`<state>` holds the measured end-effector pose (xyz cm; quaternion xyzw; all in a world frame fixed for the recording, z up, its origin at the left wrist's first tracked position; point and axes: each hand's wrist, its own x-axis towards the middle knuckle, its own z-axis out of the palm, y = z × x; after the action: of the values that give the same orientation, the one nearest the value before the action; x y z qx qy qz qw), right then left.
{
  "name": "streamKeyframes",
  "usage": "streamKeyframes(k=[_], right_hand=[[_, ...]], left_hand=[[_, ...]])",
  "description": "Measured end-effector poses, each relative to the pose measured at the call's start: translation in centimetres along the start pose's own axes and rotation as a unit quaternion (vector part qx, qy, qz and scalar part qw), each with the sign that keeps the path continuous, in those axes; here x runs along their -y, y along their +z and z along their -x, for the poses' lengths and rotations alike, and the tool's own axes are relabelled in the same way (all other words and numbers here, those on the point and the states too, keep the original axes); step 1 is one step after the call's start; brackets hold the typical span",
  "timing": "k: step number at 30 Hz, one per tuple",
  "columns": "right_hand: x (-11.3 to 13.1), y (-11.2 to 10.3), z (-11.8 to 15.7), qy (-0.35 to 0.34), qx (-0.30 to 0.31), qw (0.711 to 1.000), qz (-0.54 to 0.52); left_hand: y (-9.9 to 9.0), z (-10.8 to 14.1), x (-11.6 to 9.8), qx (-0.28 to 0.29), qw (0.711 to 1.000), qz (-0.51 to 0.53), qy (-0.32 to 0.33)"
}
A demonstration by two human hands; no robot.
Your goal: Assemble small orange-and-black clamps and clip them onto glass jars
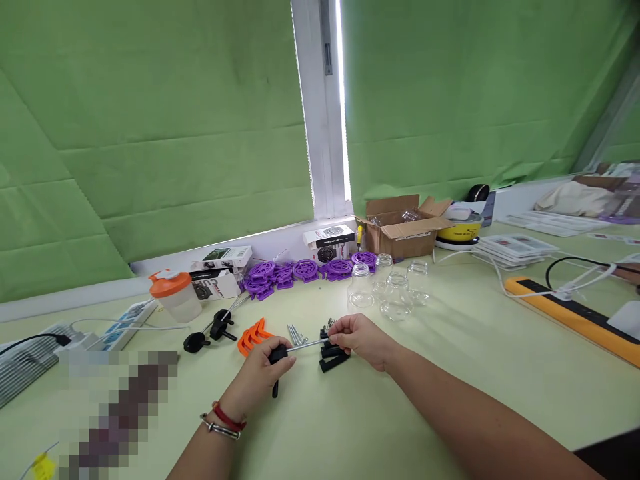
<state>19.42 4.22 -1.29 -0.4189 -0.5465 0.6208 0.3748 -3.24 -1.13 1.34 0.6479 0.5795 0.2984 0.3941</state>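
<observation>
My left hand (263,373) is closed round a black knob-like part (278,355), from which a thin metal rod (307,345) extends to the right. At the rod's far end the fingers of my right hand (357,339) are pinched together. Black plastic pieces (334,362) lie just beside and below my right fingertips. Between the hands, slightly farther back, are several loose screws (296,335). Orange curved parts (253,335) rest behind my left hand, and more black knobs with rods (221,325) lie to their left.
Purple wheel-like parts (305,270) line the back of the table (320,427). Clear bottles (397,300) stand right of them, before an open cardboard box (405,237). An orange-lidded shaker (175,295) and a power strip (131,325) are left; an orange power strip (575,320) lies right, near another person's hand (627,273).
</observation>
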Motion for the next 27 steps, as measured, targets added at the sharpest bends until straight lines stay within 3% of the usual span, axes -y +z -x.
streamKeyframes(k=[16,27], right_hand=[[0.36,-0.17,0.29,-0.004,-0.01,0.999,0.051],[0.12,-0.32,0.08,0.017,-0.006,1.0,0.021]], left_hand=[[0.33,0.09,-0.05,0.0,1.0,-0.005,-0.001],[0.4,-0.17,-0.05,0.0,1.0,-0.023,0.012]])
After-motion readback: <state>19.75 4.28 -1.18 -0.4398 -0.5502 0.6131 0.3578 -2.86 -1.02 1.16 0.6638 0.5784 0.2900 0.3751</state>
